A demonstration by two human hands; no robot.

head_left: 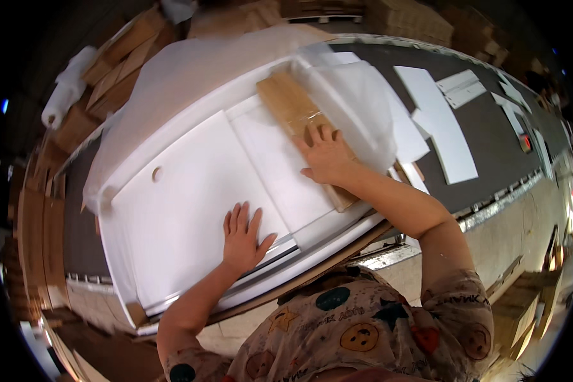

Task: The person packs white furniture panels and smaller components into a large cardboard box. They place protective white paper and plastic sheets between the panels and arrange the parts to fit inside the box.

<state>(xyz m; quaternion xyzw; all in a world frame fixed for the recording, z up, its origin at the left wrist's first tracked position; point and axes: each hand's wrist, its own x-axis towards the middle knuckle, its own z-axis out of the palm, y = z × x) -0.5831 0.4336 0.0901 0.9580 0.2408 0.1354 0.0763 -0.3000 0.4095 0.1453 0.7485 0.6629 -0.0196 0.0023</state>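
Observation:
My left hand lies with fingers spread on a large white panel with a round hole near its far left. My right hand rests, fingers spread, on top of a long brown cardboard box. That box stretches across the right part of a second white panel, partly under the first one's edge line. Both panels sit inside a shallow white foam-lined packing. A metallic strip runs along the near edge. Translucent white foam sheet is folded back around the far and right sides.
Beneath everything runs a dark conveyor belt with a roller-lined metal edge. Several loose white boards lie on it to the right. Stacked cardboard stands at the left, near a white roll. Wooden pieces are at the lower right.

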